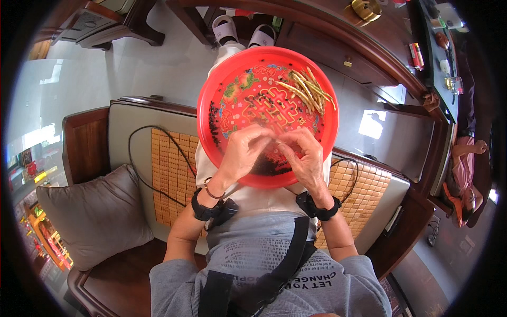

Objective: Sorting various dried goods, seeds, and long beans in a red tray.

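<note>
A round red patterned basin (206, 119) rests on my lap. Inside it, a bunch of dry yellowish bean pods (309, 89) lies at the upper right, and small dark beans (273, 165) are piled near my body, with more scattered at the left and middle. My left hand (247, 146) and my right hand (303, 152) meet over the near half of the basin, fingertips close together. Something small seems pinched between them, but blur hides what it is. Both wrists wear black straps with small devices.
I sit on a wooden sofa with woven mats (172, 174) and a grey cushion (95, 214). A black cable loops at the left. A dark wooden table (380, 39) with a brass bowl (366, 10) stands ahead at the right. Another person (467, 170) reclines at the far right.
</note>
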`<state>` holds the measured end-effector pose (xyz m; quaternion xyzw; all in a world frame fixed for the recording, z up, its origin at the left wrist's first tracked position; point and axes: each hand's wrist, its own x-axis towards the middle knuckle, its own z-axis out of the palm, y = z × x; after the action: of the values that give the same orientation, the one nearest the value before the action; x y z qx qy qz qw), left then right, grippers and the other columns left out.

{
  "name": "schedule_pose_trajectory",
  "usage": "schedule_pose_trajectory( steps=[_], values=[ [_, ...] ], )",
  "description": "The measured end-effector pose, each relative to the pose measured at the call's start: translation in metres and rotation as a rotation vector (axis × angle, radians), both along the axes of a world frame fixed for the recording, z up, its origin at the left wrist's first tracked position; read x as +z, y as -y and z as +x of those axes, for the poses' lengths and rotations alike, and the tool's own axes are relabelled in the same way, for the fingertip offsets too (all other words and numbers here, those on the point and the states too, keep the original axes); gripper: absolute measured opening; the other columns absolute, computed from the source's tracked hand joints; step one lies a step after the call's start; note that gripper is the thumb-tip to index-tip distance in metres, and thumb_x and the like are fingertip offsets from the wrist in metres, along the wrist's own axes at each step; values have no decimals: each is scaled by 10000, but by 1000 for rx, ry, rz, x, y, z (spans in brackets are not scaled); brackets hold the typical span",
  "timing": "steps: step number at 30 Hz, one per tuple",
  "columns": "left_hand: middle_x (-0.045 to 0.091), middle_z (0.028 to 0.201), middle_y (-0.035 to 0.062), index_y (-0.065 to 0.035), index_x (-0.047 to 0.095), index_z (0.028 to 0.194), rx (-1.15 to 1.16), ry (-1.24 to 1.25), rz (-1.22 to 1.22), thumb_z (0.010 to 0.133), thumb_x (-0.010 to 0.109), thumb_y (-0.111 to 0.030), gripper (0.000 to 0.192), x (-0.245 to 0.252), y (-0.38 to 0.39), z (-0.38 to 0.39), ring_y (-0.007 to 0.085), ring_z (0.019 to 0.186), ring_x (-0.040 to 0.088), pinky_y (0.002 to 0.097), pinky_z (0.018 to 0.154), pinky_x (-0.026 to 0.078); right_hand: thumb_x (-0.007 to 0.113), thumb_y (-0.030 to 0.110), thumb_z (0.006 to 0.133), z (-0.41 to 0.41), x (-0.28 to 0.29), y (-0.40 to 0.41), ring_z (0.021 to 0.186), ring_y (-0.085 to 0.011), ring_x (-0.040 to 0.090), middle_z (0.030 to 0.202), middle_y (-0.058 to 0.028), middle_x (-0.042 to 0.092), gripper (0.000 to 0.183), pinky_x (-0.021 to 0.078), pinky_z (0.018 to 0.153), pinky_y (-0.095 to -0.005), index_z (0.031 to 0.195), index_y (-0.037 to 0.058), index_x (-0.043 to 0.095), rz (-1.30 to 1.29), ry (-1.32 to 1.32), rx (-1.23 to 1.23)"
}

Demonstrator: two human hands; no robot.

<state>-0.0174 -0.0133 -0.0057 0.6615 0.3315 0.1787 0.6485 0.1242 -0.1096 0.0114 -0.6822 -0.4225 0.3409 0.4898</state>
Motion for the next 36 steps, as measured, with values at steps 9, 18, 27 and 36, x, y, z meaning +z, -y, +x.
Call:
schedule_pose_trajectory(
  steps=[9,18,27,36],
  values=[
    [592,880,76,58,601,967,5,-6,15,855,526,55,135,1,-1,1,112,823,582,226,722,474,637,9,779,-1,-1,-2,687,-178,592,818,-84,569,133,465,566,-262,911,23,638,-54,29,-37],
    [618,905,68,64,593,973,20,41,-160,861,502,71,145,3,-2,-1,120,865,603,237,766,500,609,-21,773,-6,8,-2,683,-264,585,830,-106,556,185,487,573,-340,949,35,621,95,448,-2],
    [641,825,108,28,625,871,-15,-18,191,779,565,83,122,17,-11,1,168,747,640,260,654,507,569,-90,676,-2,6,2,726,-287,590,892,-124,547,388,495,582,-351,1048,18,582,141,573,176],
    [639,814,120,26,622,862,21,30,379,735,580,106,156,11,-9,2,220,738,642,279,650,504,554,-83,700,-4,6,0,738,-300,577,890,-134,530,296,487,603,-352,981,6,578,115,536,179]
  ],
)
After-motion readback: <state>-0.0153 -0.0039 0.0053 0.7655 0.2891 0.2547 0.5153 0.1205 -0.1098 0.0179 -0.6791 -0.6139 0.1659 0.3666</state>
